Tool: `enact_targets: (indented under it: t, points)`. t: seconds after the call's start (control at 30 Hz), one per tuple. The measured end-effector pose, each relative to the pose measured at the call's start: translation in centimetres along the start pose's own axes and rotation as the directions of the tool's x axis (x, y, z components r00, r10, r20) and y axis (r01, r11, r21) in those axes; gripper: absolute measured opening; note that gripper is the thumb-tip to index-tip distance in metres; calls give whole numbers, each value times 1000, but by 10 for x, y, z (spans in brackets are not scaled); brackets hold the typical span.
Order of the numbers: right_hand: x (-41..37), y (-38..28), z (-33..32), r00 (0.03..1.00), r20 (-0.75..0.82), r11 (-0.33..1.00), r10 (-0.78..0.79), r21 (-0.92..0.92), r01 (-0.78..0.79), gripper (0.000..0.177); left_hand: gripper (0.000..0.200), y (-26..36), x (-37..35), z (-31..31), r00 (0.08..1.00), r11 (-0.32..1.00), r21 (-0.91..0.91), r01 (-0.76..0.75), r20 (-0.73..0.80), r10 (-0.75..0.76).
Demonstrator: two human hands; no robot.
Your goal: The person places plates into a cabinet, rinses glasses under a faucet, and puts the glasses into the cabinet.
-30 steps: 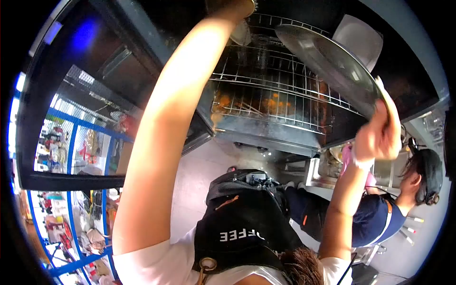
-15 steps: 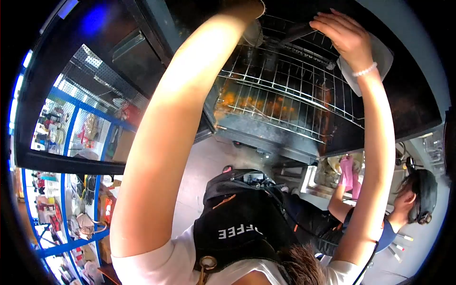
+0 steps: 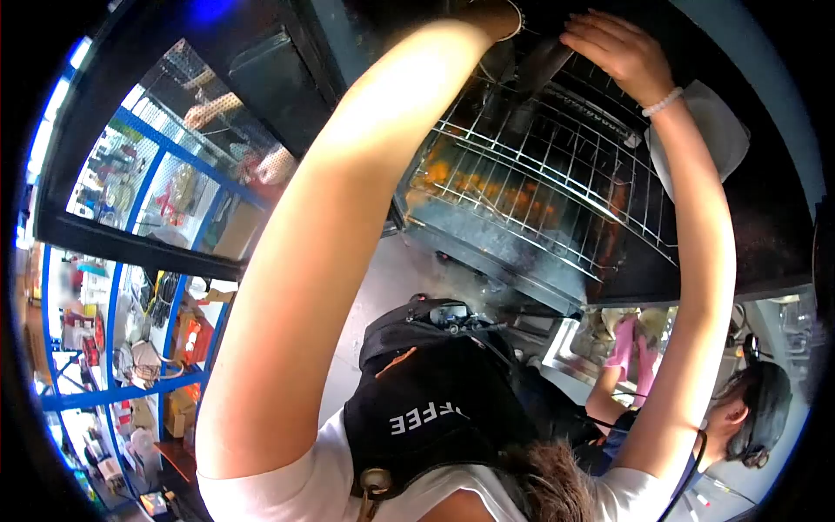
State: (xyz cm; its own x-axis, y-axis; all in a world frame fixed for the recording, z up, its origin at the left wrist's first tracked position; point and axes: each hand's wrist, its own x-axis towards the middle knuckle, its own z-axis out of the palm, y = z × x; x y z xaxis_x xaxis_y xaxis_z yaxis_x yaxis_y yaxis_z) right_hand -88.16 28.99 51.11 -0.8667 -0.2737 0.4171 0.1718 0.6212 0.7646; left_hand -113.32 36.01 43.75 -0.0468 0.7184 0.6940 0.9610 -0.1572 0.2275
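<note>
My left arm reaches up to a thin band (image 3: 520,19) at the wrist; the hand beyond it is lost in shadow at the top edge. Beside the band is a dark, see-through rounded thing, partly hidden. My right hand (image 3: 619,54), with a beaded bracelet, is bent inward, its fingers close together against the end of a dark flat object (image 3: 544,63). Its thumb is hidden. Below both hands, wire racks (image 3: 539,165) cross the open, stained dark oven cavity. A pale rounded sheet (image 3: 703,139) shows behind my right wrist.
An open oven door (image 3: 139,252) with a glass pane stands at the left. Beyond it are blue shelves (image 3: 111,348) with many goods. At the lower right a co-worker (image 3: 757,413) in a dark cap is near pink gloves (image 3: 622,348). My dark apron (image 3: 417,374) shows below.
The view has shifted and tilted slightly. My left wrist is farther right, closer to my right hand. The dark flat object sits at a steeper slant.
</note>
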Motion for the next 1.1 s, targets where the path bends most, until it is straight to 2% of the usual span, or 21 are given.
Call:
enact_targets:
  t: [0.13, 0.23, 0.33, 0.37, 0.43, 0.47, 0.53, 0.57, 0.63, 0.67, 0.73, 0.87, 0.97, 1.03, 1.1]
  points:
    - [6, 5, 1, 1000, -6, 1000, -24, -1, 24, 30, 53, -3, -2, 2, 999, 1000, -4, 8, -46, -8]
    - [6, 10, 10, 994, -93, 998, -55, -31, 52, 33, 56, -2, 0, 6, 997, 1000, -8, 11, -82, -11]
    - [8, 11, 2, 1000, -15, 999, -16, 34, 17, 34, 60, -6, -1, 9, 990, 1000, -6, 9, -138, -10]
    - [11, 11, 2, 999, -39, 999, -29, 20, 30, 32, 61, -7, -1, 9, 987, 1000, -4, 11, -160, -11]
    - [21, 10, 3, 995, -87, 998, -58, -12, 57, 28, 63, -9, 2, 11, 991, 999, 7, 36, -126, -35]
    - [26, 8, 2, 996, -70, 998, -58, -16, 57, 28, 64, -11, 7, 10, 995, 995, 50, 87, 53, -89]
    - [35, 4, 3, 998, -35, 998, -59, -25, 58, 27, 63, -16, 7, 15, 999, 999, -34, 39, -2, -39]
    - [35, 5, 7, 995, -71, 997, -72, -3, 71, 23, 63, -18, 7, 18, 1000, 997, -76, 11, -29, -13]
    - [34, 11, 21, 985, -141, 994, -95, 31, 100, 18, 61, -19, 11, 17, 974, 996, 7, -87, -208, 87]
    - [30, 12, 30, 993, -109, 998, -51, 23, 54, 23, 60, -18, 11, 16, 946, 990, 54, -129, -291, 139]
    - [22, 10, 47, 998, -53, 999, 40, -4, -40, 36, 57, -17, 14, 15, 948, 975, 174, -141, -258, 184]
    - [17, 11, 62, 997, -56, 998, 60, -11, -60, 41, 51, -24, 18, 23, 948, 896, 413, -162, -186, 257]
    - [16, 18, 71, 996, -31, 996, 90, 21, -89, 40, 52, -51, 45, 55, 984, 986, 96, -137, -98, 146]
    - [18, 26, 69, 996, 17, 994, 91, 65, -92, 39, 48, -11, 23, 1, 979, 942, 313, -117, 199, 56]
    - [23, 32, 67, 996, 43, 995, 81, 53, -83, 38, 46, 4, 18, -21, 963, 939, 333, -84, 271, -10]
